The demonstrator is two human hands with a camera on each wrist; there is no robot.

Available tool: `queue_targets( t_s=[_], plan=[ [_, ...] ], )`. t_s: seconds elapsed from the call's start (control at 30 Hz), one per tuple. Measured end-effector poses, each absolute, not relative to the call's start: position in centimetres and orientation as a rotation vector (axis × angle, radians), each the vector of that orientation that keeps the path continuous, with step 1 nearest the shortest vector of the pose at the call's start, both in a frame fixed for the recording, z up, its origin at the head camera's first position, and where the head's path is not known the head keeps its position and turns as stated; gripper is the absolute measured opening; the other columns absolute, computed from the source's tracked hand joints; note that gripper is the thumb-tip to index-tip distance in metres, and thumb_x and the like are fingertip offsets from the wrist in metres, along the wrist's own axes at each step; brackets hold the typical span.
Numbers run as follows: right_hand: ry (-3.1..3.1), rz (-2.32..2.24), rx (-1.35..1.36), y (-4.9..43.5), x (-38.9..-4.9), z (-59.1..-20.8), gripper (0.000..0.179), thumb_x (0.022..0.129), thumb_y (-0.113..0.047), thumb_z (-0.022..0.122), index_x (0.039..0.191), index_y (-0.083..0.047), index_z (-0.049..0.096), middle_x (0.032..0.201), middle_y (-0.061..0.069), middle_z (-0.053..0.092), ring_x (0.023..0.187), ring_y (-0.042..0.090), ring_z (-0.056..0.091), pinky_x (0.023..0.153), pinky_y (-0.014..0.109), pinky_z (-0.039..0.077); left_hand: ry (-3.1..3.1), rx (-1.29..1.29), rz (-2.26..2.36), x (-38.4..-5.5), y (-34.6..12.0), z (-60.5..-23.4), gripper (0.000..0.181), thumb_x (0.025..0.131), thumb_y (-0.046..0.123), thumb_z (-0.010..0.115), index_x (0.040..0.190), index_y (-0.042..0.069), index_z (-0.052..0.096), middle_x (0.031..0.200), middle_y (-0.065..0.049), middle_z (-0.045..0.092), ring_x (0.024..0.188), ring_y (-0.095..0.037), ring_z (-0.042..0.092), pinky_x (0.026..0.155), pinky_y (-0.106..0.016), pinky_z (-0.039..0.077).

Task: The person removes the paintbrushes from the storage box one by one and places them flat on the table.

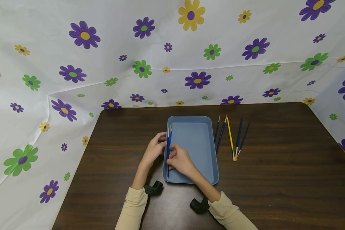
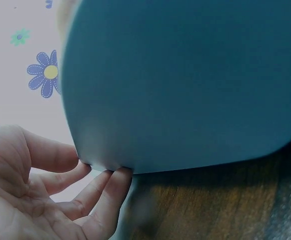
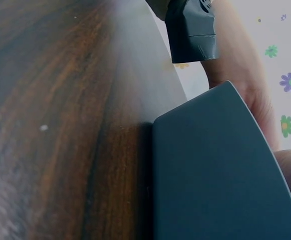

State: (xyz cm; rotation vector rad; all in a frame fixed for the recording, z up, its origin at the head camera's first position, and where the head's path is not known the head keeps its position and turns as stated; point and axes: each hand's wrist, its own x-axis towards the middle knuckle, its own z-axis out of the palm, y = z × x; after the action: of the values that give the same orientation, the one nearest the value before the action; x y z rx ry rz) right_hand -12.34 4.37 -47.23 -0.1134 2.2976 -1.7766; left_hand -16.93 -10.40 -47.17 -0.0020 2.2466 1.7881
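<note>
A blue-grey tray (image 1: 195, 150) lies on the table, its outer wall filling much of the left wrist view. Two blue paintbrushes lie along its left inner side, a dark paintbrush (image 1: 168, 172) and a lighter blue paintbrush (image 1: 171, 131). My right hand (image 1: 181, 159) reaches in over the near side and pinches the dark paintbrush with thumb and fingertips. My left hand (image 1: 154, 148) holds the tray's left edge. In the left wrist view its thumb and bent fingers (image 2: 118, 187) meet the tray's edge. The right wrist view shows mostly the tray's wall (image 3: 210, 170).
Right of the tray, several paintbrushes lie on the brown table (image 1: 290, 169), among them a yellow paintbrush (image 1: 230, 134) and a dark blue paintbrush (image 1: 239, 134). A flowered white sheet (image 1: 115, 41) hangs behind the table. Each wrist carries a black camera mount (image 1: 199, 206).
</note>
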Motion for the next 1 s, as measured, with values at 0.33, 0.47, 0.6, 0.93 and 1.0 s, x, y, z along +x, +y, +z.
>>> queue_targets(
  t_s=[0.33, 0.47, 0.6, 0.93, 1.0],
  plan=[
    [2.289, -1.803, -0.104, 4.6, -12.5, -47.1, 0.046, 0.084, 0.011, 0.067, 0.129, 0.012, 0.057, 0.086, 0.013, 0.064, 0.064, 0.022, 0.068, 0.056, 0.035, 0.060, 2.248, 0.002, 1.784, -16.9, -10.4, -47.1, 0.047, 0.104, 0.006, 0.053, 0.150, 0.001, 0.050, 0.138, -0.025, 0.055, 0.112, -0.035, 0.061, 0.070, -0.037, 0.057],
    [2.277, -1.827, -0.100, 4.7, -12.5, -47.0, 0.045, 0.085, 0.013, 0.067, 0.129, 0.012, 0.058, 0.087, 0.014, 0.064, 0.065, 0.022, 0.068, 0.057, 0.035, 0.060, 2.257, 0.004, 1.778, -17.0, -10.3, -47.1, 0.046, 0.103, 0.006, 0.053, 0.149, 0.002, 0.051, 0.137, -0.024, 0.055, 0.109, -0.033, 0.061, 0.069, -0.035, 0.057],
    [2.252, -1.858, -0.095, 4.8, -12.5, -46.6, 0.044, 0.085, 0.015, 0.066, 0.128, 0.013, 0.058, 0.088, 0.016, 0.064, 0.068, 0.023, 0.068, 0.059, 0.037, 0.061, 2.260, 0.005, 1.780, -17.1, -10.3, -47.4, 0.046, 0.103, 0.005, 0.053, 0.148, 0.002, 0.052, 0.136, -0.024, 0.056, 0.105, -0.032, 0.062, 0.067, -0.035, 0.056],
    [2.219, -1.937, -0.031, 6.4, -13.0, -45.0, 0.042, 0.087, 0.013, 0.067, 0.129, 0.012, 0.059, 0.094, 0.018, 0.065, 0.075, 0.021, 0.068, 0.067, 0.043, 0.062, 2.260, -0.001, 1.785, -17.1, -10.3, -47.4, 0.045, 0.103, 0.005, 0.052, 0.148, 0.000, 0.051, 0.134, -0.024, 0.056, 0.104, -0.032, 0.063, 0.069, -0.037, 0.058],
    [2.215, -1.950, -0.019, 6.9, -13.2, -44.7, 0.042, 0.088, 0.013, 0.067, 0.129, 0.012, 0.059, 0.096, 0.019, 0.064, 0.075, 0.021, 0.067, 0.068, 0.043, 0.062, 2.261, -0.003, 1.784, -17.1, -10.3, -47.4, 0.045, 0.103, 0.005, 0.052, 0.147, 0.001, 0.052, 0.133, -0.024, 0.057, 0.103, -0.032, 0.063, 0.069, -0.036, 0.058]
  ],
)
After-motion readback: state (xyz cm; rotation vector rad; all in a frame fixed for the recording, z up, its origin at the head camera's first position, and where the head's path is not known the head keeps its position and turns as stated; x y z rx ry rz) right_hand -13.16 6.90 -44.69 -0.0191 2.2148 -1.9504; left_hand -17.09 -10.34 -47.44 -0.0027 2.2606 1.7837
